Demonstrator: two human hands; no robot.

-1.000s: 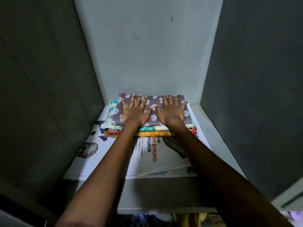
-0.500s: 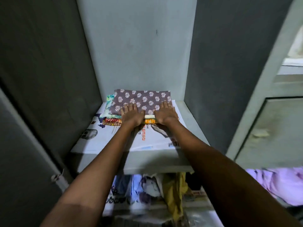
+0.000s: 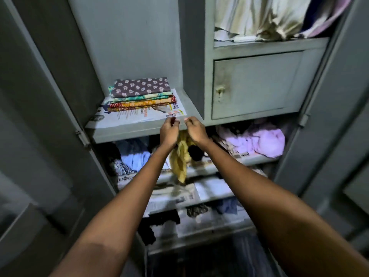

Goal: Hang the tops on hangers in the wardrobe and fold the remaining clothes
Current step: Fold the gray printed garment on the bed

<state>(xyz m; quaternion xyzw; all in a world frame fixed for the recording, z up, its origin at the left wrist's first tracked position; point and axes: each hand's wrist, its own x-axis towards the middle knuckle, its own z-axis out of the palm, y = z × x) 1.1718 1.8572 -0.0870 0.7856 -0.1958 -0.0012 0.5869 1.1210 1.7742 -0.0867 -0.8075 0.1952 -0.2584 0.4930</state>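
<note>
Both hands sit at frame center, in front of the shelf edge (image 3: 127,132) of the grey wardrobe (image 3: 123,37). Left hand (image 3: 169,131) has fingers loosely curled, thumb and fingertips near each other, nothing visibly held. Right hand (image 3: 195,129) is the same: loose curl, holding nothing as far as the view shows. The hands are just beside each other, not touching, and clear of the clothes.

The folded stack (image 3: 141,94) sits center-left of the frame on a newspaper sheet (image 3: 123,119) lining that shelf, pushed toward the back wall. Top piece is a brown cloth with a white print (image 3: 139,87); under it are teal, orange and red patterned layers.

Right of center is a small closed locker door (image 3: 257,82) with a latch. Upper right of the frame, pale and purple fabric (image 3: 265,19) hangs down above it.

Below the hands, the next shelf holds loose unfolded clothes: a yellow garment (image 3: 179,158) hanging over the edge, a light blue one (image 3: 133,156) to its left, a lilac one (image 3: 259,140) at right. Lower shelves toward the bottom center carry more newspaper and dark crumpled clothing (image 3: 157,222), blurred. Open wardrobe doors frame the far left and right edges.
</note>
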